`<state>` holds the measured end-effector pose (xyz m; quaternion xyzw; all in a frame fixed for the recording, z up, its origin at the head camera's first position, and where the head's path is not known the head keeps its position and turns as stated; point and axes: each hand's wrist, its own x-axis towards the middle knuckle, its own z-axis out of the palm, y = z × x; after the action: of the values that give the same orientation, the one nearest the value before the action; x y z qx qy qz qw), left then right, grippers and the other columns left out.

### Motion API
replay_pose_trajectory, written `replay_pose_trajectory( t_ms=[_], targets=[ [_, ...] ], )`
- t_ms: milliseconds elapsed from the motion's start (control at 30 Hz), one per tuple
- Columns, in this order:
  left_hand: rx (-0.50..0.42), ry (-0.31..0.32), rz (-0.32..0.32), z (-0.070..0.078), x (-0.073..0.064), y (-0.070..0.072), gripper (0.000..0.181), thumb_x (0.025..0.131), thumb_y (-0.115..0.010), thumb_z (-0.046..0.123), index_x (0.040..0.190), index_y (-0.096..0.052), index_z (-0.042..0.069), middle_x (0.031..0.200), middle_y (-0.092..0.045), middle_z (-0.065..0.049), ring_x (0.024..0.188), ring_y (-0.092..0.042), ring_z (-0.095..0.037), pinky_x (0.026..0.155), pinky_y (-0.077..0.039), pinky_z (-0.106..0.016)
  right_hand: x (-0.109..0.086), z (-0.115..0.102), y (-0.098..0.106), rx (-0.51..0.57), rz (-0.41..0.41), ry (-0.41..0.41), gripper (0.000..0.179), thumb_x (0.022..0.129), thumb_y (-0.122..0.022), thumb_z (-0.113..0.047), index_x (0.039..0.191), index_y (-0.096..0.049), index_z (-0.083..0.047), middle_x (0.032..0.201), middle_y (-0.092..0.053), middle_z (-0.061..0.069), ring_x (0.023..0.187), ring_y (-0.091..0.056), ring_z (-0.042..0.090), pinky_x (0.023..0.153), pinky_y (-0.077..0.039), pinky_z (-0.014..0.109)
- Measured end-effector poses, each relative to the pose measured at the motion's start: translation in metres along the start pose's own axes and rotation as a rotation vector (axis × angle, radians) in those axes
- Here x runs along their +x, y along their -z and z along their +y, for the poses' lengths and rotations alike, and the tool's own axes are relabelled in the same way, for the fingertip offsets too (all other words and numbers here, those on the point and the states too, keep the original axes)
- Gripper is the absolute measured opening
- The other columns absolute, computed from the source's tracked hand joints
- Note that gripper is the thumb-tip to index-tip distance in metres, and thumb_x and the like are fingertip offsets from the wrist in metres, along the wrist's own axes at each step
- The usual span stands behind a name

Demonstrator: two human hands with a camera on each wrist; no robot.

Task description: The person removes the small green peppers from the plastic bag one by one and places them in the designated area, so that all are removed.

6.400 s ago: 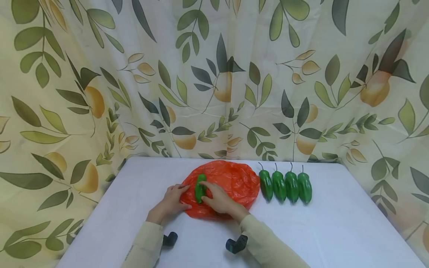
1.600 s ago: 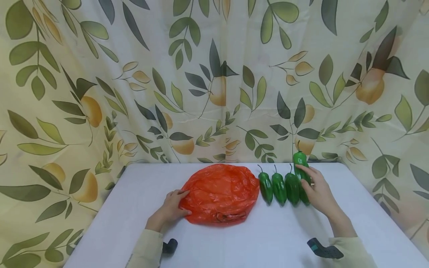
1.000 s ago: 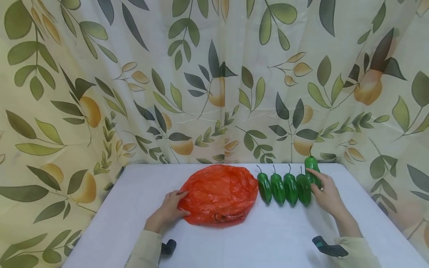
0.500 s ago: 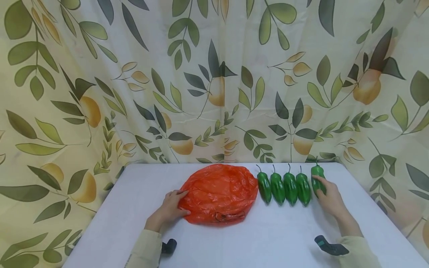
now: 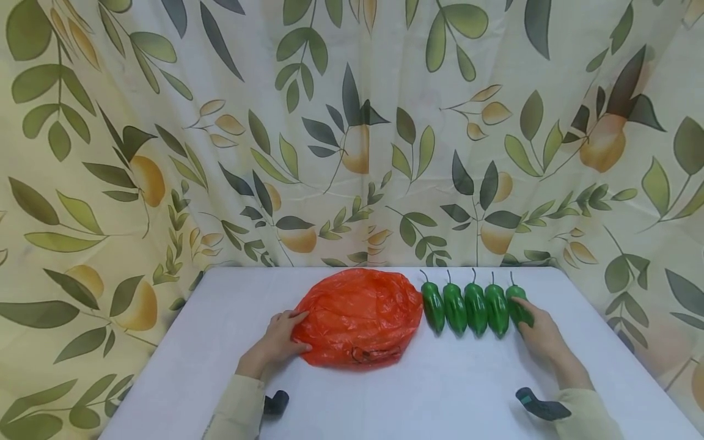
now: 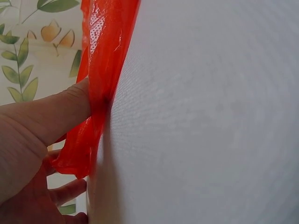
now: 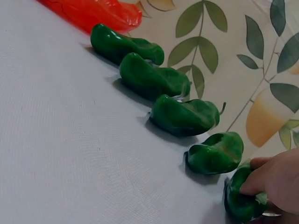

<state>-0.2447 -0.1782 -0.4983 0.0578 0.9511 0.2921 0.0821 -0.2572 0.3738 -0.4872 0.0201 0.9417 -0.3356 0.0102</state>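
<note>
My right hand [image 5: 541, 330] holds a green pepper [image 5: 516, 304] between thumb and fingers at the right end of a row. In the right wrist view, thumb and fingers lie on either side of that pepper [image 7: 240, 198], which touches the white cloth. Several other green peppers [image 5: 476, 308] lie side by side to its left, stems away from me. My left hand [image 5: 277, 339] rests at the left edge of a crumpled red plastic bag [image 5: 360, 318]. Its thumb touches the bag in the left wrist view, the other fingers loosely extended; some fingers are partly hidden by the bag.
A white cloth covers the table [image 5: 440, 391]. Behind it hangs a curtain [image 5: 341, 122] printed with leaves and fruit, close to the back edge. Black devices [image 5: 277, 403] sit at both wrists.
Earlier a pepper lay on the bag under the right hand. The right hand has carried it right, past the row, and lowered it beside the last pepper. The left hand stays at the bag's edge.
</note>
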Motion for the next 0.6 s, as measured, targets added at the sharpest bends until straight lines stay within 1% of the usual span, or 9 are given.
replay_pose_trajectory(
  t_ms=[133,333,467,600],
  targets=[
    [-0.012,0.014,-0.004,-0.0018,0.0012,0.0007,0.082,0.082,-0.084,0.028,0.154,-0.045,0.023,0.152,-0.044,-0.009,0.140,-0.037,-0.033,0.101,-0.055,-0.052,0.0009,-0.0010,-0.0007,-0.003,-0.008,-0.009,0.063,0.095,-0.038,0.002,0.156,-0.022,0.005,0.153,-0.015,0.047,0.140,-0.015,0.068,0.111,-0.020,0.079],
    [-0.023,-0.010,-0.013,-0.0020,0.0008,0.0025,0.079,0.084,-0.083,0.028,0.153,-0.046,0.017,0.153,-0.043,-0.012,0.139,-0.037,-0.034,0.104,-0.052,-0.057,0.0006,0.0013,-0.0011,-0.009,-0.020,-0.005,0.063,0.097,-0.039,0.000,0.157,-0.019,0.006,0.154,-0.014,0.046,0.140,-0.014,0.068,0.112,-0.019,0.078],
    [-0.023,-0.014,-0.013,0.0000,-0.0006,0.0031,0.078,0.084,-0.083,0.027,0.153,-0.047,0.015,0.153,-0.043,-0.013,0.139,-0.038,-0.034,0.105,-0.050,-0.059,-0.0002,0.0037,0.0002,-0.017,-0.025,0.003,0.065,0.098,-0.040,-0.001,0.157,-0.015,0.005,0.153,-0.013,0.047,0.139,-0.014,0.068,0.111,-0.019,0.079],
    [-0.014,-0.023,-0.017,0.0013,-0.0013,0.0036,0.078,0.084,-0.083,0.027,0.152,-0.047,0.014,0.152,-0.043,-0.013,0.139,-0.038,-0.035,0.105,-0.050,-0.058,-0.0008,0.0038,0.0019,-0.029,-0.017,0.010,0.066,0.099,-0.042,-0.005,0.157,-0.014,0.007,0.150,-0.016,0.050,0.137,-0.019,0.069,0.109,-0.022,0.079]
  ],
)
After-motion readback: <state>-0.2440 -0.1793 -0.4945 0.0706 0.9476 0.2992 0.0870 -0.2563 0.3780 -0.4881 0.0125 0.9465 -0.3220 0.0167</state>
